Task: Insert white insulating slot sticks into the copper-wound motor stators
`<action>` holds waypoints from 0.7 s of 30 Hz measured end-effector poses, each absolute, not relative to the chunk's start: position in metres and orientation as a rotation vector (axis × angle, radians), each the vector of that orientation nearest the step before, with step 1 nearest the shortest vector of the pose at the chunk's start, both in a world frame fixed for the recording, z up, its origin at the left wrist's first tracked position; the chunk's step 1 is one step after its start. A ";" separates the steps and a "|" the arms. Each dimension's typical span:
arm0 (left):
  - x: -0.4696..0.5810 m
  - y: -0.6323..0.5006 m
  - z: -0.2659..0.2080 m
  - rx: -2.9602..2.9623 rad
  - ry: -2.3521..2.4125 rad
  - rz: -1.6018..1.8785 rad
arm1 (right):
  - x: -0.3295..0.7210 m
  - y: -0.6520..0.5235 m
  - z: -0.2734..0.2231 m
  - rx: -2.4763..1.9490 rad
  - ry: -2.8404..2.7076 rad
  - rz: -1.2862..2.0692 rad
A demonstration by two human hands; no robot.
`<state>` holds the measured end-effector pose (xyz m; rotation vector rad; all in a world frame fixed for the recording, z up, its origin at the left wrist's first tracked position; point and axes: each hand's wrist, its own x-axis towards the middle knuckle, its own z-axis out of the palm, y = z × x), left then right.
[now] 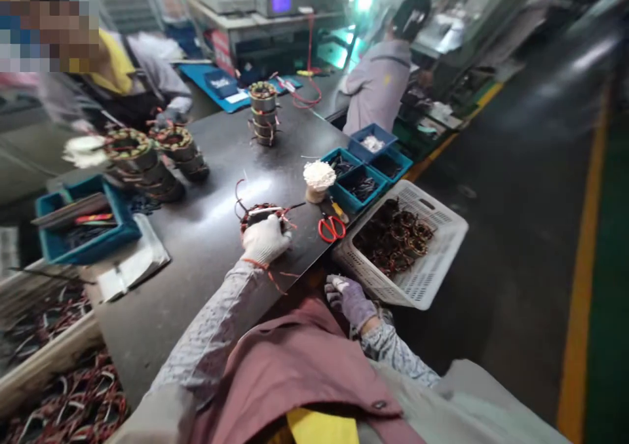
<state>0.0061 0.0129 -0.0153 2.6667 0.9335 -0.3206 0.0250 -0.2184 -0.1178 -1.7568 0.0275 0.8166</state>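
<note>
My left hand (266, 240), in a white knitted glove, is closed over the near side of a motor stator (251, 217) on the dark table. Copper windings and loose red and dark wires stick out around the ring, and orange-red wires hang by my wrist. My right hand (350, 301), in a purplish-grey glove, is low beside the table edge, between my lap and the white crate. Its fingers are curled in; whatever they may hold is hidden. Red-handled scissors (331, 228) and a yellow-handled tool (339, 212) lie right of the stator.
A cup of white ties (319, 177) stands beside blue bins (361, 185) of dark sleeves. The white crate (442, 241) holds several stators. Stacked stators (265, 113) stand farther back. A blue box (88, 221) of tools is left. Two co-workers sit across and beyond the table.
</note>
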 end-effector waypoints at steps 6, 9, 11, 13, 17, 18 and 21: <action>-0.009 0.019 -0.015 2.715 1.027 -0.431 | 0.063 -0.207 -0.132 -1.659 0.191 0.814; -0.008 0.018 -0.012 2.721 1.049 -0.462 | 0.127 -0.198 -0.120 -1.751 0.093 0.678; -0.006 0.016 -0.011 2.715 1.068 -0.493 | 0.181 -0.194 -0.110 -1.984 -0.078 0.508; -0.005 0.013 -0.012 2.709 1.099 -0.530 | 0.235 -0.189 -0.102 -2.224 -0.240 0.371; -0.007 0.008 -0.014 2.701 1.175 -0.593 | 0.325 -0.178 -0.101 -2.545 -0.407 0.376; -0.011 0.009 -0.014 2.690 1.190 -0.617 | 0.341 -0.173 -0.103 -2.625 -0.469 0.408; -0.032 0.016 -0.009 2.639 1.282 -0.680 | 0.366 -0.144 -0.112 -2.793 -0.762 0.547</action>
